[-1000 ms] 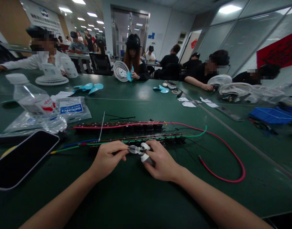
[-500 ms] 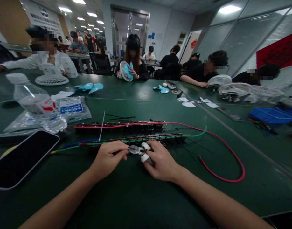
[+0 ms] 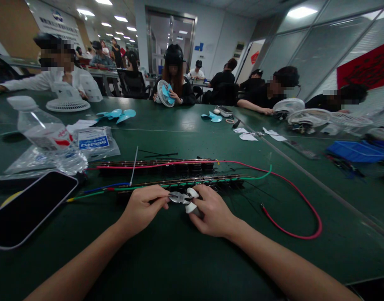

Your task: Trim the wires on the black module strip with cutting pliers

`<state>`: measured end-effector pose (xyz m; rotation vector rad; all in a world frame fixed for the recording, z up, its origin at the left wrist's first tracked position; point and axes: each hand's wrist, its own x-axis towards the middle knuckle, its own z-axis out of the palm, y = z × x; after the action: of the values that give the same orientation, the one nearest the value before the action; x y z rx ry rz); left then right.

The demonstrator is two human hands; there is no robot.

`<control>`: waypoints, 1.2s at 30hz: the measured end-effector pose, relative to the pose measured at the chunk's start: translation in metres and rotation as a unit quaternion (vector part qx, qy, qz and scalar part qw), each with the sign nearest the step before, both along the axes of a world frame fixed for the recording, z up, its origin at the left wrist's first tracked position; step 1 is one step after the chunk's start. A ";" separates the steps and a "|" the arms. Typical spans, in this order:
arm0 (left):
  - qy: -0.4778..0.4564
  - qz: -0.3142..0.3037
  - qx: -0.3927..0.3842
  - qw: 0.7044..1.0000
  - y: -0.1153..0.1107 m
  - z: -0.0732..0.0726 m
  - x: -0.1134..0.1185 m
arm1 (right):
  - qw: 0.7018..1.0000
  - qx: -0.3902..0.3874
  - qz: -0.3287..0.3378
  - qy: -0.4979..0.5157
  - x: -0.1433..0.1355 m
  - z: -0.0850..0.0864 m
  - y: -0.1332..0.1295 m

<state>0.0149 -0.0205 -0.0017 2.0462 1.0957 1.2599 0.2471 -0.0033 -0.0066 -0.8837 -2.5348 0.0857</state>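
Note:
My right hand (image 3: 213, 213) is closed round the white-ended handles of a pair of pliers (image 3: 178, 197), whose metal jaws point left. At the jaw tips, the fingers of my left hand (image 3: 144, 205) are pinched together; what they hold is too small to make out. Just behind both hands lies a black strip of terminal-like blocks (image 3: 207, 180) with a green wire (image 3: 259, 177) along it. Farther back, a second such strip (image 3: 192, 166) carries a red wire (image 3: 242, 164) that loops round to the right. A white cable tie (image 3: 134, 165) sticks up from the nearer wire bundle.
On the left are a phone (image 3: 32, 209), a plastic bottle (image 3: 43, 125) and a plastic bag with a blue label (image 3: 93, 140). Thin black cable ties (image 3: 159, 154) lie behind the strips. Across the table (image 3: 192, 259), several people handle fan parts; a blue tray (image 3: 357, 151) sits right.
Both hands and the pliers stay in nearly the same place, with only a very slight shift of the pliers. The wires and strips have not moved.

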 end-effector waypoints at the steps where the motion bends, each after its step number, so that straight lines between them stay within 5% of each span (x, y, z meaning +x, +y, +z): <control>1: 0.001 -0.002 0.000 1.000 0.000 -0.001 0.000 | 1.000 0.002 0.001 0.002 0.000 0.000 0.000; 17: 0.008 0.007 0.003 1.000 0.000 -0.003 0.001 | 1.000 -0.003 -0.009 0.008 0.000 -0.003 -0.001; 36: 0.046 0.072 0.164 0.983 -0.005 -0.009 0.006 | 1.000 -0.003 -0.029 0.010 -0.001 -0.003 -0.001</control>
<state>0.0214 -0.0259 -0.0111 2.3201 1.1584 1.5164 0.2461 -0.0039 -0.0096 -0.9539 -2.4896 0.0842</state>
